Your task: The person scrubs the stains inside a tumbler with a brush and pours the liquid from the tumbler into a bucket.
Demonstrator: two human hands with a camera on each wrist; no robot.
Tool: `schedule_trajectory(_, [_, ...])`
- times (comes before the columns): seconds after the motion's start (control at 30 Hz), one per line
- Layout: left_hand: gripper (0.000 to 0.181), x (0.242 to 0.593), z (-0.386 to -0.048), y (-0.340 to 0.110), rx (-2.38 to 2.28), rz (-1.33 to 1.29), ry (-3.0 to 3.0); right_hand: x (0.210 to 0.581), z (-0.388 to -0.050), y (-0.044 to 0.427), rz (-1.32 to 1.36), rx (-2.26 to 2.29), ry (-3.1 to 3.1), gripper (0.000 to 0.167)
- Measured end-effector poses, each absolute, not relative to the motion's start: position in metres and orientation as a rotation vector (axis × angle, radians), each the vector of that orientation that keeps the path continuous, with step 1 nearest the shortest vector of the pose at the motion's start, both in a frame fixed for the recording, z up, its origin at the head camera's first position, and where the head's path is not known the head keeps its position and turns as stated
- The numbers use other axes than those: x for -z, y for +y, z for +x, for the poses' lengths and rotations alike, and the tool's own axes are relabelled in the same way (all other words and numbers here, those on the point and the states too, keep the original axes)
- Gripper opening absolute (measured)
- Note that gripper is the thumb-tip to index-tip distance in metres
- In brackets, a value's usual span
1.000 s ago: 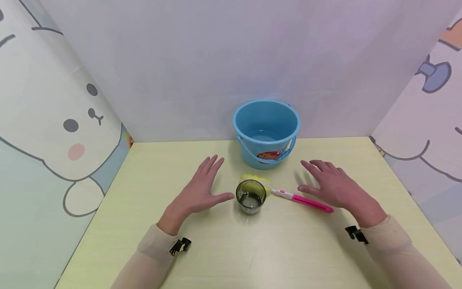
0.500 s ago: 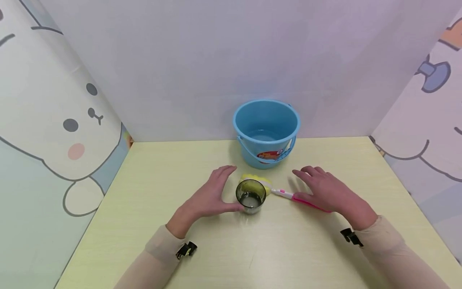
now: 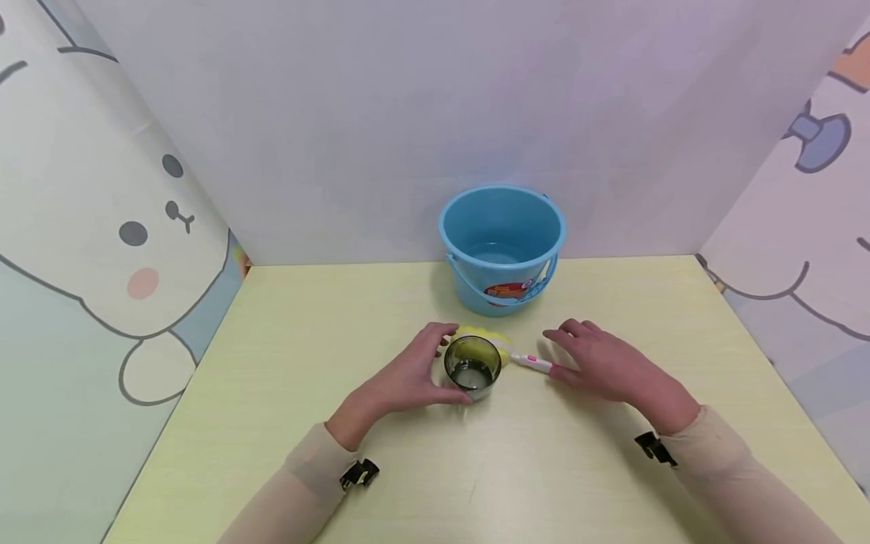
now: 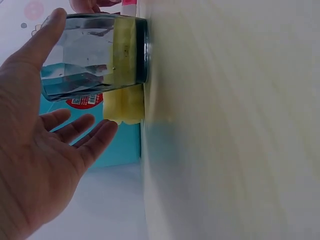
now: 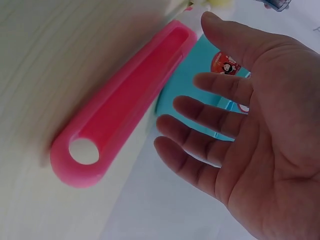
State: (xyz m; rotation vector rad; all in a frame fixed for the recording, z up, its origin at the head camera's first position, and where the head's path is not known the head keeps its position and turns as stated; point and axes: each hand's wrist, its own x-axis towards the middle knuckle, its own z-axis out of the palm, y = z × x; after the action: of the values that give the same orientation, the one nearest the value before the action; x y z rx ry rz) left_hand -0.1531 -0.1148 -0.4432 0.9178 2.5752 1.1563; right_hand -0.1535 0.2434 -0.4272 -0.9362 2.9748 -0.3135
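A dark, see-through glass cup (image 3: 473,370) stands upright on the table. Around its left side my left hand (image 3: 410,378) is spread, thumb in front and fingers toward the back; the left wrist view shows a gap between the fingers and the glass (image 4: 85,57). Behind the cup lies a brush with a yellow sponge-like head (image 3: 501,342), partly hidden by the cup. Its white and pink handle (image 3: 537,364) runs under my right hand (image 3: 601,368). In the right wrist view that hand's fingers are loosely extended beside the pink handle (image 5: 120,107), gripping nothing.
A light-blue bucket (image 3: 469,283) with a lowered handle and a red label stands behind the brush, near the pale back wall (image 3: 340,151). Cartoon-printed panels (image 3: 102,242) flank the pale wooden table (image 3: 306,317).
My left hand has moved right, its thumb and fingers coming around the cup. My right hand has moved left and lower over the brush handle. Cup, brush and bucket stay put.
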Motion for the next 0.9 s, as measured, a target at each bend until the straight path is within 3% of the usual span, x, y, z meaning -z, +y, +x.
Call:
schedule_trajectory(0.37, [0.101, 0.447, -0.151, -0.108, -1.226, 0.905, 2.533, 0.432, -0.154, 0.239, -0.948, 0.308, 2.897, 0.054])
schedule_trajectory(0.9, [0.096, 0.448, -0.148, -0.103, -1.238, 0.822, 2.491, 0.438, -0.150, 0.229, -0.973, 0.341, 2.859, 0.024])
